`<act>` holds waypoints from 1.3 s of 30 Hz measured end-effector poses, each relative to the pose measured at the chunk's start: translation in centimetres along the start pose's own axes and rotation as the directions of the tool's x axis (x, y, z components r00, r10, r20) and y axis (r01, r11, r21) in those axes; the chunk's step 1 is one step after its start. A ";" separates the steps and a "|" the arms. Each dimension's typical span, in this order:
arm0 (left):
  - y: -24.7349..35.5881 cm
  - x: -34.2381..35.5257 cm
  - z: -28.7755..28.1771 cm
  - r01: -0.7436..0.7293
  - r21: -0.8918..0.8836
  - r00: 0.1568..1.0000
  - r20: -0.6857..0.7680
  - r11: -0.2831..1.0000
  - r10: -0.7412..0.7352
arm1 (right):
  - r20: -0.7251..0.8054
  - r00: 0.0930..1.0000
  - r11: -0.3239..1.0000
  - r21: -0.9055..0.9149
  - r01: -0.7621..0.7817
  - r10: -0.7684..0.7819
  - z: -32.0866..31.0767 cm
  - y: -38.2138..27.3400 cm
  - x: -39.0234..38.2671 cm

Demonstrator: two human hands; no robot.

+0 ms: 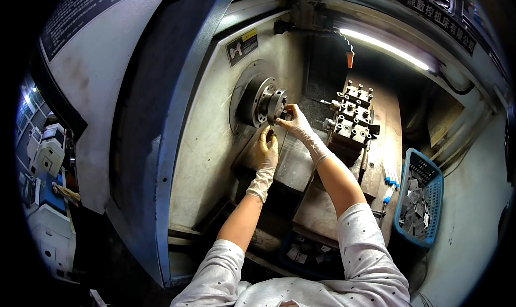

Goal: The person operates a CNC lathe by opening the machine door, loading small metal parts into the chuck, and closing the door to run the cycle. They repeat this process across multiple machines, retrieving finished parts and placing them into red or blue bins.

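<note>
White cloth with dark spots forms the sleeves (371, 253) nearest us. Just past them, low in shadow, we make out pale plates (293, 252). On our right a blue basket (431, 175) stands beside the slide (389, 135), filled with flat grey pieces (414, 205), perhaps set there so that we can reach them easily.

Further in, our gloved left hand (267, 155) is raised just below the chuck (277, 102), its thumb and fingers curled toward one another. We cannot tell whether they pinch anything; the hand may be there to steady or receive something small.

Our right hand (297, 125) comes in from the side, thumb and fingers bent around something dark at the chuck's front. We cannot tell whether that is a loose piece or part of the chuck. Coming at it from both sides probably gives us better control in so tight a spot.

The chuck sits at the middle of our view, facing right. It looks like a short, round block of grey steel, bright along its rim and darker at the front, where our fingers partly cover it. Behind it we see a wider collar (251, 104) against the pale wall (188, 162). Across from the chuck, tool blocks (352, 116) stand in a row, studded with bolts, and beyond them glows a lamp (384, 48).
</note>
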State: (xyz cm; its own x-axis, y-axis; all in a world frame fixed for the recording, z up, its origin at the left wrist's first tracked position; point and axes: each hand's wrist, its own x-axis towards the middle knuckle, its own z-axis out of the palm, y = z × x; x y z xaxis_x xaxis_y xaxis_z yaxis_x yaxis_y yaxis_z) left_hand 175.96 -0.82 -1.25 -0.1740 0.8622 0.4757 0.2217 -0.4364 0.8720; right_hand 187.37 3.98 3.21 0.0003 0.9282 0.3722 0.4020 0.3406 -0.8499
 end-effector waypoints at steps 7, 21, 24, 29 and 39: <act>-1.1 0.2 0.1 -0.109 0.082 0.993 -0.038 0.991 0.112 | -0.016 0.997 0.996 0.047 -0.074 0.074 0.2 -0.6 0.4; 6.6 4.4 0.4 -0.323 0.236 0.946 0.104 0.916 0.306 | -0.483 0.873 0.989 0.149 0.011 0.063 1.9 -0.2 -1.2; 6.0 0.7 -1.2 -0.157 -0.015 0.982 0.099 0.987 0.158 | -0.114 0.985 0.924 0.375 -0.079 0.130 -0.9 -4.3 -6.9; 7.1 -10.4 -5.4 0.205 -0.272 0.914 0.397 0.940 -0.084 | 0.038 0.999 0.999 -0.006 0.038 -0.038 -9.2 -5.5 -18.8; 2.4 -28.3 -8.6 -0.021 0.412 0.635 0.710 0.911 -0.306 | -0.698 0.673 0.450 -0.533 -0.717 0.246 -32.8 -0.8 -39.5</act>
State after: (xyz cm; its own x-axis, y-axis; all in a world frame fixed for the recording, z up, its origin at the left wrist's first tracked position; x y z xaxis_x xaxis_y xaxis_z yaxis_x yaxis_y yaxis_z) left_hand 173.12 -28.43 -11.65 0.5024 0.8633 -0.0470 0.6007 -0.3094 0.7372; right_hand 217.07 -37.86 1.41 0.7382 0.6034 0.3017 0.6682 -0.5923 -0.4503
